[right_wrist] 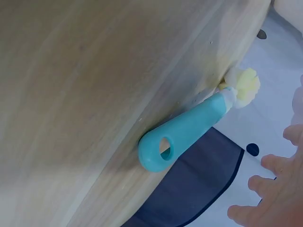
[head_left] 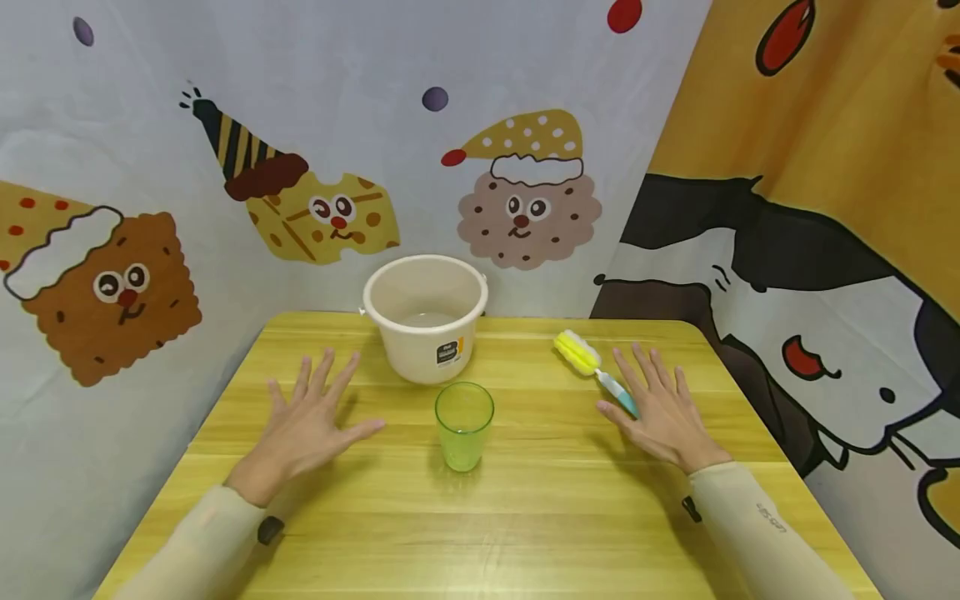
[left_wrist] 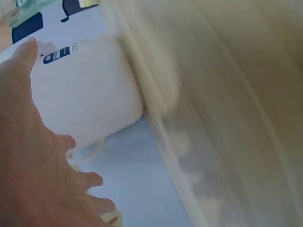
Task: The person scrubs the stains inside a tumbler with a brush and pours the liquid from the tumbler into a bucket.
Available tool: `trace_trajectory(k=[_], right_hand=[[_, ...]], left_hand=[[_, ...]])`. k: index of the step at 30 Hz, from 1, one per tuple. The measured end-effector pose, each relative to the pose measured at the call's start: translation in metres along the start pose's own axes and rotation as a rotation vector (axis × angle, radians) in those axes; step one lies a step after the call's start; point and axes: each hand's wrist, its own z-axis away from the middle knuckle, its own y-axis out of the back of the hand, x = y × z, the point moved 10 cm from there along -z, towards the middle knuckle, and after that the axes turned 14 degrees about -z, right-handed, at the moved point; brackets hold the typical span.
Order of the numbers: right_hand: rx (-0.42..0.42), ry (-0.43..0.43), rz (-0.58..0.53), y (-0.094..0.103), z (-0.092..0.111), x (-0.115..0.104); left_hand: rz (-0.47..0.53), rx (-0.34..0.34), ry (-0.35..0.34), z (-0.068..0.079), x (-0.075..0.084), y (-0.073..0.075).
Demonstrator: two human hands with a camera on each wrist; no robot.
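Note:
My left hand [head_left: 303, 429] is spread palm down over the left of the table, fingers apart, holding nothing. Between the hands stands a clear green cup [head_left: 463, 442], upright. Behind it is a cream bucket [head_left: 423, 346] with a dark label, also seen in the left wrist view beyond the thumb. On the right, my right hand [head_left: 663, 417] is spread as well, with nothing in it. Its thumb overlaps the handle end of a cup brush [head_left: 617, 393] in the head view. The brush has a yellow and white sponge head [head_left: 577, 352] and a teal handle [right_wrist: 189, 130] with a hole.
The wooden table [head_left: 480, 533] runs back to a white cloth [head_left: 337, 50] printed with cartoon snacks. An orange, black and white cartoon cloth [head_left: 825, 142] hangs along the right side. Small dark wrist devices show under both sleeves.

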Motion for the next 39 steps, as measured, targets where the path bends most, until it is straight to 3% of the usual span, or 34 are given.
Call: trace_trajectory(k=[11,39], right_hand=[[-0.006,-0.003,-0.008,0.003,-0.001,0.001],[-0.034,-0.003,0.0,0.009,-0.011,-0.009]], left_hand=[[0.039,0.01,-0.036,0.0,0.023,0.004],[0.105,0.07,-0.149,0.006,0.06,0.013]])
